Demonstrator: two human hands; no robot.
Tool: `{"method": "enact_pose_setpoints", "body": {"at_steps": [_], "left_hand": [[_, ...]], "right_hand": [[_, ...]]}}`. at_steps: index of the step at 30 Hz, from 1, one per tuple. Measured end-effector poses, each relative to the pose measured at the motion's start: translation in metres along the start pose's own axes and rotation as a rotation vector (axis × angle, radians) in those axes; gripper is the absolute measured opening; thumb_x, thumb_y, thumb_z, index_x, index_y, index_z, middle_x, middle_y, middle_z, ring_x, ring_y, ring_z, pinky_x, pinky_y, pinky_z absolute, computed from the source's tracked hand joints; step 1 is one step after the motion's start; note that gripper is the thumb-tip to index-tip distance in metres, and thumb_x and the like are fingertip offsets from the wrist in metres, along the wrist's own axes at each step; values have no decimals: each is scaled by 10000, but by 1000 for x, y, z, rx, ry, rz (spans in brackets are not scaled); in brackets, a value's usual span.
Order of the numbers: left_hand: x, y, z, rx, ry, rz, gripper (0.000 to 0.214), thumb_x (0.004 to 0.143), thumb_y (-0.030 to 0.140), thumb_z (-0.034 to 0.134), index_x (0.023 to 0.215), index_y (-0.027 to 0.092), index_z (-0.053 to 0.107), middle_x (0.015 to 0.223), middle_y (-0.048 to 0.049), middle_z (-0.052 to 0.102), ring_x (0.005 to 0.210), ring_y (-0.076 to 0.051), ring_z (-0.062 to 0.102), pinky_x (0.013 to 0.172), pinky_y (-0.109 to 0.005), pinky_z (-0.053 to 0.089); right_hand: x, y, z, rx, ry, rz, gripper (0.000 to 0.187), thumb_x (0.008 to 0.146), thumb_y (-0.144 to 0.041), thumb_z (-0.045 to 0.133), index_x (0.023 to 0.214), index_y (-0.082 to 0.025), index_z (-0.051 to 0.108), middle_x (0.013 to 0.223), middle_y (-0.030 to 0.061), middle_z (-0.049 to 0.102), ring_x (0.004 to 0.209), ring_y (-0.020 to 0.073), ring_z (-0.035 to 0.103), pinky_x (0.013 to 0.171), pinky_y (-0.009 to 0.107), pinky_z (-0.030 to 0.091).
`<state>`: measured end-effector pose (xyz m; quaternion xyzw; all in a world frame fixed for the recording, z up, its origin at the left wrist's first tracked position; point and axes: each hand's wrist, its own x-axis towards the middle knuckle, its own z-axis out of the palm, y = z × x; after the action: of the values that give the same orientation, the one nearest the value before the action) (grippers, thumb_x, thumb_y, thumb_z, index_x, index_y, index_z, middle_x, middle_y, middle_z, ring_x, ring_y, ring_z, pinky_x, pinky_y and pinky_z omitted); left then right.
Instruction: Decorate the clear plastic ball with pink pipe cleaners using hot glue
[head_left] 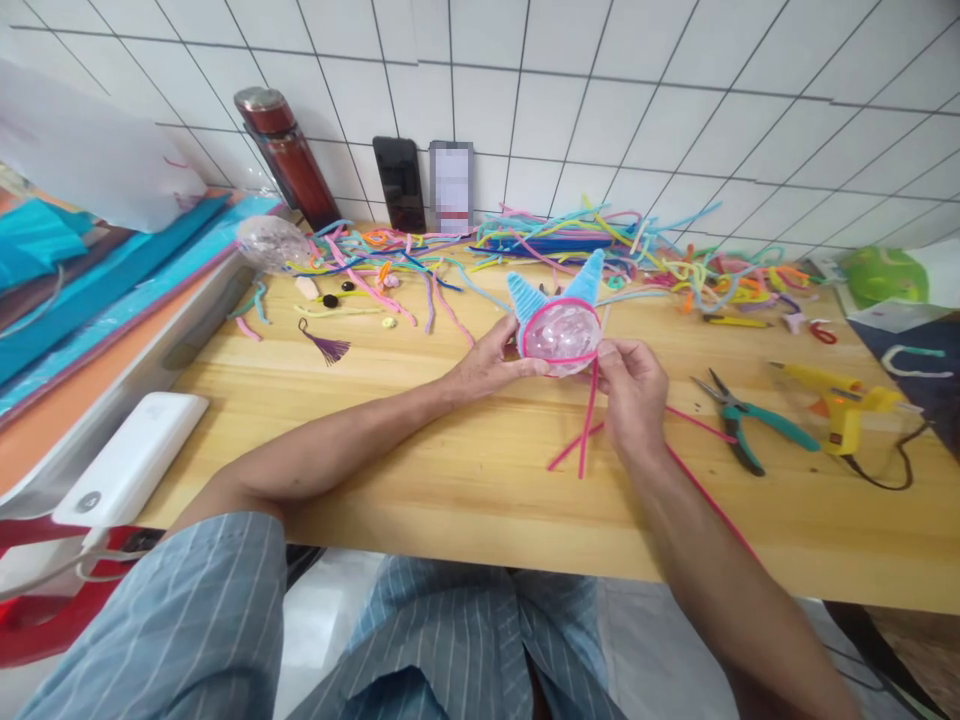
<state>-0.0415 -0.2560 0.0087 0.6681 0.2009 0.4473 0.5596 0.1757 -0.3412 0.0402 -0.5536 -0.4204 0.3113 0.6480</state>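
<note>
My left hand point(499, 358) is closed around the left side of a clear plastic ball point(562, 335) with two light blue pointed ears point(589, 280) made of pipe cleaner. A bright pink pipe cleaner point(590, 420) rings the ball's near face, and its loose end hangs down over the table. At the ball's right edge, the fingers of my right hand point(634, 385) pinch this pink pipe cleaner. More pink pipe cleaners point(709, 490) lie under and beside my right wrist.
Teal-handled pliers point(750, 418) and a yellow glue gun point(844, 405) lie to the right. Many coloured pipe cleaners point(555, 240) are heaped along the tiled wall. Two phones point(400, 185) and a red flask point(289, 160) stand behind. A purple tassel point(330, 345) and white power bank point(131, 455) are left.
</note>
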Motion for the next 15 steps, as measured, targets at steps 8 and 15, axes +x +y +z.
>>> {"method": "enact_pose_setpoints", "body": {"at_steps": [8, 15], "left_hand": [[2, 8, -3, -24, -71, -29, 1078, 749, 654, 1100, 1633, 250, 635, 1732, -179, 638, 1689, -447, 563, 1418, -600, 478], [4, 12, -7, -44, -142, -23, 1007, 870, 619, 1025, 1708, 280, 580, 1864, -163, 520, 1784, -461, 442, 1485, -646, 380]], "right_hand": [[0, 0, 0, 14, 16, 18, 456, 852, -680, 925, 942, -272, 744, 905, -24, 797, 846, 190, 732, 872, 380, 647], [3, 3, -2, 10, 0, 10, 465, 892, -704, 907, 967, -277, 740, 911, -18, 795, 860, 204, 739, 862, 393, 668]]}}
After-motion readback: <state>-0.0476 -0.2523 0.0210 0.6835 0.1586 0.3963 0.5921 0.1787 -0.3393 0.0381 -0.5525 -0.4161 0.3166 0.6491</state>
